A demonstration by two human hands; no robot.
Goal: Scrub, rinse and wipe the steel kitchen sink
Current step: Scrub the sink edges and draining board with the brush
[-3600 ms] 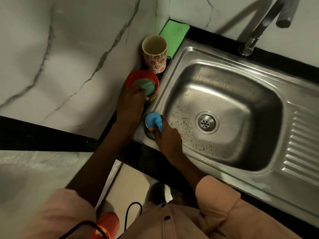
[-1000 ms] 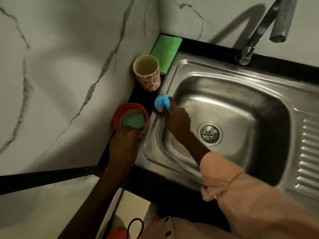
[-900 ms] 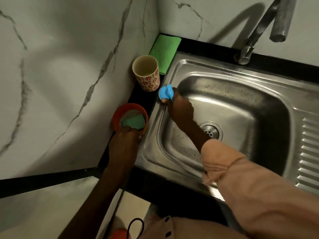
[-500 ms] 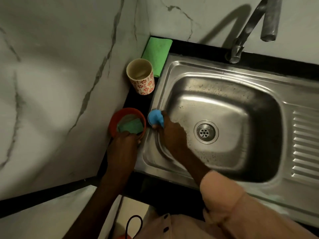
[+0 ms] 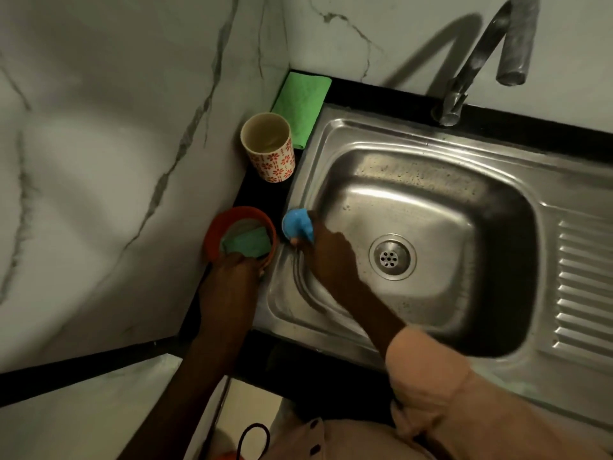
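Note:
The steel sink [image 5: 431, 180] fills the right of the view, with soap specks on the basin walls and a round drain [image 5: 392, 256] in the middle. My right hand [image 5: 326, 252] grips a blue-handled scrubber [image 5: 297, 224] pressed on the sink's left rim. On the black counter to the left, my left hand [image 5: 232, 277] holds the near edge of a red bowl [image 5: 215, 234]. In the bowl lies a green sponge [image 5: 247, 243]. The scrubber's working face is hidden under my hand.
A cup with red flowers [image 5: 268, 146] stands behind the red bowl, and a green cloth [image 5: 302, 104] lies in the back corner. The tap [image 5: 481, 58] arches over the sink's back edge. A ribbed drainboard [image 5: 583, 287] is at right. Marble walls close the left and back.
Over the last second my right hand slid the scrubber along the sink's left rim, first away from me, then back towards me. My left hand stayed on the red bowl.

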